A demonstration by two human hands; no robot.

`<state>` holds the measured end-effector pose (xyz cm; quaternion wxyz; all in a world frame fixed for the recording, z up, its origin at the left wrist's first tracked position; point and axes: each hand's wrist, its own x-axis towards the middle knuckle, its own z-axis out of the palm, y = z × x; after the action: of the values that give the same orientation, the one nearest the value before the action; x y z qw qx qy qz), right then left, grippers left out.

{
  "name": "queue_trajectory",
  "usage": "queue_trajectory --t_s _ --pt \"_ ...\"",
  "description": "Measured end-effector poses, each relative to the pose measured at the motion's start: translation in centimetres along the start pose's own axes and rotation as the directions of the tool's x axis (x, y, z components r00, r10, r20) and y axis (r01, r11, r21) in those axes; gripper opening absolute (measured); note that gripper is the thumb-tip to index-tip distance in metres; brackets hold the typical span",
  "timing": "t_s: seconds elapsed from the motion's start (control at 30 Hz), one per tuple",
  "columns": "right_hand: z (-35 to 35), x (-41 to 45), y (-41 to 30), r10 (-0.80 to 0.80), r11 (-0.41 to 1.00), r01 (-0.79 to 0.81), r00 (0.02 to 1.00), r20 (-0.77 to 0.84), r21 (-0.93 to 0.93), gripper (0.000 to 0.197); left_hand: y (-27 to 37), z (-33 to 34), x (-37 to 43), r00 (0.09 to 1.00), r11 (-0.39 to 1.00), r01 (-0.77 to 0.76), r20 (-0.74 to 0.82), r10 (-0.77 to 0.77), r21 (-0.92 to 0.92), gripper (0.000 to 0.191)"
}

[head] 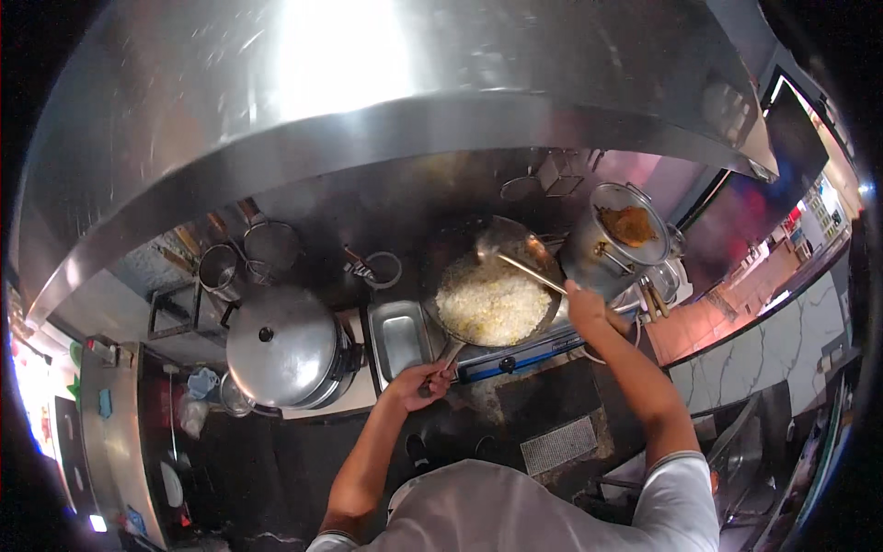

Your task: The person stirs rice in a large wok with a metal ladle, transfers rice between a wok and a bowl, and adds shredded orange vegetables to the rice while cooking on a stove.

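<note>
My left hand [421, 385] grips the handle of a wok [452, 355] that stands on a gas stove [507, 364]. White rice with yellow bits [497, 307] fills the near part of the wok. My right hand [586, 310] is closed on the handle of a metal ladle [531, 271]. The ladle's bowl rests inside the wok at its far side, beyond the rice; steam or haze blurs the wok's far edge.
An empty rectangular steel pan [400, 338] sits left of the wok, beside a large lidded pot [279, 348]. Right of the wok stands a tall metal pot [600, 241] with brown food on its lid. A steel hood [428, 131] overhangs the stove. Strainers [271, 243] hang on the wall.
</note>
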<state>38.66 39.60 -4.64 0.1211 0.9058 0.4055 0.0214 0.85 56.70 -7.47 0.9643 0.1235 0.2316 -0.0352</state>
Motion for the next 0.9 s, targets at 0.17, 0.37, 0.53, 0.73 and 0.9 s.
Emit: queue_trajectory --t_s 0.17,0.37,0.53,0.73,0.9 --pt "4.1 -9.2 -0.6 0.071 0.713 -0.332 0.910 0.407 0.617 0.050 -0.4 -2.9 1.2 0.997 1.000 -0.021 0.079 0.021 -0.001 0.027" --pt "-0.9 -16.5 -9.5 -0.327 -0.395 -0.746 0.660 0.676 0.537 0.029 0.1 -1.8 1.3 0.995 1.000 0.002 0.101 -0.001 -0.017 0.026" --pt "-3.4 -13.7 -4.5 -0.191 -0.039 -0.683 0.722 0.665 0.729 0.023 0.6 -2.7 1.2 0.987 0.997 0.082 0.142 -0.079 -0.016 0.025" --pt "0.0 -5.6 -4.1 -0.221 -0.069 -0.700 0.706 0.673 0.711 0.026 0.2 -2.1 1.7 0.992 0.998 0.053 0.109 -0.057 0.039 0.026" --pt "0.5 -7.8 -4.4 -0.237 0.902 0.200 0.970 0.052 0.382 0.035 0.1 -1.6 1.7 0.994 0.997 0.068 0.086 -0.070 0.035 0.026"
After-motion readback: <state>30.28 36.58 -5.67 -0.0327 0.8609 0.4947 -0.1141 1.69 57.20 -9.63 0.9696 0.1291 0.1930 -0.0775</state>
